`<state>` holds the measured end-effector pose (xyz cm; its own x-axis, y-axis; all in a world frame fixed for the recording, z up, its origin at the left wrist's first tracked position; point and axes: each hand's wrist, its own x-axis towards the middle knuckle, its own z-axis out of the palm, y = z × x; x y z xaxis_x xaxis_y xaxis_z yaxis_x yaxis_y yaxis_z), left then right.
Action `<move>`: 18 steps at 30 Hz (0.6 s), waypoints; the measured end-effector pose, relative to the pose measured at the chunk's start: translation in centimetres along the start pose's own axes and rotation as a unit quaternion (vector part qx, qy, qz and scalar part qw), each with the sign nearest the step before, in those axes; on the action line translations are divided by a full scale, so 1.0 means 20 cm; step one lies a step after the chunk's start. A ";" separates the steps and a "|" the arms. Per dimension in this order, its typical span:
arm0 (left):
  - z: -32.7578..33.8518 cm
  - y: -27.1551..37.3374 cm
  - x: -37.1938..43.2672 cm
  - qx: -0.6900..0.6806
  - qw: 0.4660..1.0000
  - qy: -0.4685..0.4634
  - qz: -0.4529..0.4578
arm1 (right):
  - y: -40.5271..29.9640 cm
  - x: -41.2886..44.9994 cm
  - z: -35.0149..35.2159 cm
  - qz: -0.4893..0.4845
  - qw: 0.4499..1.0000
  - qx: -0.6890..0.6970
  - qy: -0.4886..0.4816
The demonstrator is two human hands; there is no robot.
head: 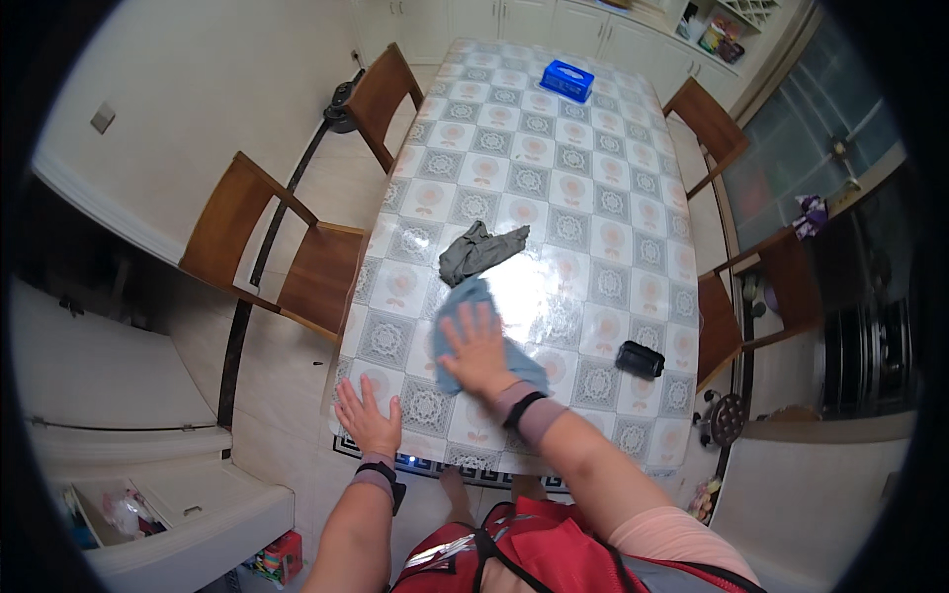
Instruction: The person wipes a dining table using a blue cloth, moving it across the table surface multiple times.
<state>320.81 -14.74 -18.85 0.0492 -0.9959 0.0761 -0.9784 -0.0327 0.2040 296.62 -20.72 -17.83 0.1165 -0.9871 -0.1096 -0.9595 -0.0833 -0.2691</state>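
My right hand (474,348) presses flat on a light blue cloth (525,365) with its fingers spread; the hand is slightly blurred. The cloth lies on a long table (530,178) with a glossy checked cover of grey lace and flower squares. Just beyond the cloth, a crumpled dark grey cloth (482,253) lies on the table, close to its far edge. At the table's near left corner my left hand (368,419) rests palm down, fingers apart, holding nothing.
A black case-like object (640,359) lies at the right, and a blue tissue box (567,80) stands at the far end. Wooden chairs (326,259) flank both long sides. An open drawer (122,511) is at the lower left.
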 end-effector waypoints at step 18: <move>0.03 0.00 0.00 -0.015 0.999 0.027 0.009 | 0.85 0.02 -0.13 0.365 0.925 -0.061 0.089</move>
<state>320.73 -14.84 -19.50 0.0426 -0.9902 0.1326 -0.9726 -0.0108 0.2320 279.67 -22.91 -20.07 -0.6069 -0.7928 -0.0567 -0.7892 0.6095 -0.0747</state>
